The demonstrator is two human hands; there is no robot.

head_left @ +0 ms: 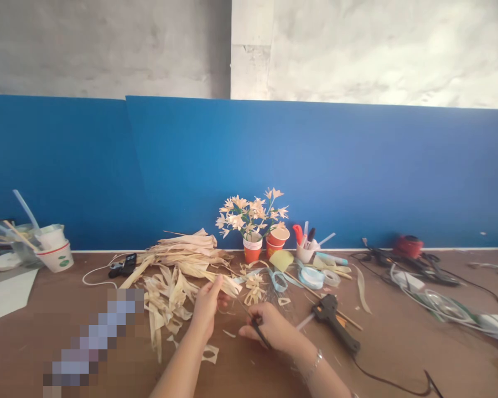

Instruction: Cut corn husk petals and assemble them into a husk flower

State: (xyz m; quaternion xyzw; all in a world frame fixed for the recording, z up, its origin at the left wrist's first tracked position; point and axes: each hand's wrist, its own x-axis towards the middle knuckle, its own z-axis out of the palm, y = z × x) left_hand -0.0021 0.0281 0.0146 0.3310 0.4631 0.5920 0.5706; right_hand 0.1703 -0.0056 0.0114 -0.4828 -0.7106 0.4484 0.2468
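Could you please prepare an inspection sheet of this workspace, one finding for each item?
Surface: brown table, small scraps scattered on it.
Job's things: pale dried leaf strip; slim dark tool, perhaps scissors; dried leaf pile; pale flowers standing in stacked paper cups.
Clutter: light blue ribbon roll and glue gun lie right of centre.
Left hand: holds the leaf strip.
Right hand: holds the dark tool.
Cables: glue gun's black cable trails right; white cable at left; cable tangle at far right.
Surroundings: blue partition, concrete wall behind; other people: nothing seen.
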